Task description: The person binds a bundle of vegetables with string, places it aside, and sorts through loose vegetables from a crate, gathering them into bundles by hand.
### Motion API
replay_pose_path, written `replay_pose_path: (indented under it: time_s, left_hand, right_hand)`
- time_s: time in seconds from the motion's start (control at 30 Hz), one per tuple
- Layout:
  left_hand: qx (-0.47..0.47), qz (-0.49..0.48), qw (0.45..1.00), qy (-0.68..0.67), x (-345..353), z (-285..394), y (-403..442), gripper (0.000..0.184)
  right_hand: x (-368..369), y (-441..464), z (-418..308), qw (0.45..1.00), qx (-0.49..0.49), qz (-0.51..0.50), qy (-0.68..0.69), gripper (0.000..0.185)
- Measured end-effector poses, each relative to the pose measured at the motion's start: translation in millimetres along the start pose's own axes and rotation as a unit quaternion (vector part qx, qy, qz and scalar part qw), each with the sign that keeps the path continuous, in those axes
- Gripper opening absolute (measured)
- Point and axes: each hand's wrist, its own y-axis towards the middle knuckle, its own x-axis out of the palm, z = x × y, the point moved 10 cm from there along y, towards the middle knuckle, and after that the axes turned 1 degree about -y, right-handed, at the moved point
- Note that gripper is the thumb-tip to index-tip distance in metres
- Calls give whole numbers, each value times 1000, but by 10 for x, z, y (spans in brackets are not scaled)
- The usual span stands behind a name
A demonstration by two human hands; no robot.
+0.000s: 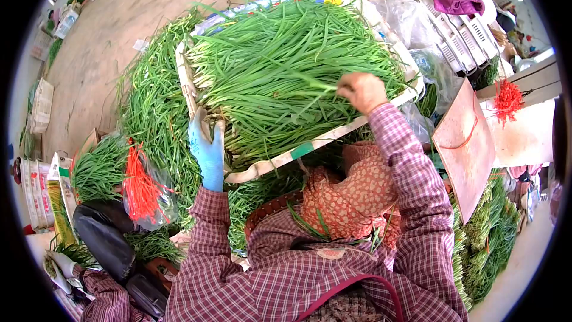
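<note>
A white crate (pixel 333 140) lies in front of me, heaped with long green leafy stalks (pixel 286 53). My left hand (pixel 207 146), in a light blue glove, is at the crate's near left corner by the pale stalk ends; its fingers are apart, and whether it touches a stalk is hard to see. My bare right hand (pixel 362 90) is above the right part of the heap, fingers pinched on the tips of a few green stalks that stretch leftward over the pile.
Loose greens (pixel 158 77) pile left of the crate. Red ties (pixel 143 191) hang at lower left beside a person's dark boot (pixel 104 238). A pinkish board (pixel 468 143) stands at right, near stacked white crates (pixel 465 39) and bundled greens (pixel 494 238).
</note>
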Motion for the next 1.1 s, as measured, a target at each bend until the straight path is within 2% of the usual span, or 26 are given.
replay_pose_path:
  time_s: [0.03, 0.1, 0.17, 0.2, 0.23, 0.33, 0.43, 0.47, 0.53, 0.57, 0.63, 0.67, 0.7, 0.77, 0.83, 0.9, 0.97, 1.03, 1.1]
  left_hand:
    - [-2, -1, 1000, -1, -5, 0, -9, 54]
    - [-15, -14, 1000, -13, 10, 30, 4, 54]
    - [-13, -23, 1000, 2, 20, 37, 5, 53]
    - [-15, -24, 1000, 1, 22, 34, 4, 53]
    - [-17, -24, 1000, 0, 22, 30, 4, 53]
    - [-16, -13, 999, -48, 26, 8, -1, 53]
    - [-16, -4, 999, -31, 7, -9, -7, 48]
    - [-16, -4, 999, -30, -17, 57, -7, 48]
    - [58, -4, 998, 11, -64, 370, 23, 37]
    - [118, -29, 992, 37, -6, 570, 34, 23]
    - [138, -79, 987, -14, 196, 1103, 116, 13]
    - [129, -110, 985, -22, 410, 1251, 144, 10]
    - [120, -141, 982, -30, 651, 1387, 178, 9]
    - [190, -198, 959, 74, 1250, 1624, 139, 14]
    - [185, -280, 919, 206, 1954, 1577, 31, 22]
    - [130, -334, 898, 257, 2355, 1477, -58, 28]
    - [121, -401, 870, 262, 2542, 1501, -145, 34]
    - [89, -429, 852, 285, 2783, 1307, -199, 36]
    - [72, -415, 862, 281, 2758, 1276, -156, 33]
  right_hand:
    - [-299, -43, -23, 997, -30, 63, 26, 15]
    - [-726, -57, 109, 970, -15, 132, 202, 16]
    - [-1035, -117, 305, 935, 77, 165, 304, 17]
    - [-1168, -135, 390, 912, 89, 205, 345, 15]
    - [-1253, -126, 505, 864, 59, 246, 436, 19]
    - [-1493, -178, 818, 714, 64, 374, 589, 25]
    - [-1687, -168, 1022, 580, 62, 404, 705, 31]
    - [-1815, -219, 1026, 589, 42, 418, 691, 31]
    - [-2112, -314, 1014, 624, -10, 425, 656, 31]
    - [-2249, -379, 906, 670, -32, 425, 608, 33]
    - [-2434, -548, 733, 760, -1, 484, 434, 34]
    - [-2445, -580, 582, 780, -35, 498, 377, 29]
    - [-2409, -624, 344, 818, -33, 491, 297, 25]
    - [-2158, -532, 154, 884, -15, 399, 242, 22]
    - [-2025, -540, -111, 911, -60, 348, 214, 18]
    - [-1859, -546, -117, 931, -20, 299, 206, 15]
    - [-1715, -562, -102, 934, -35, 291, 204, 15]
    - [-1557, -523, -14, 948, -6, 251, 198, 17]
    - [-1534, -507, -78, 952, -28, 251, 171, 18]
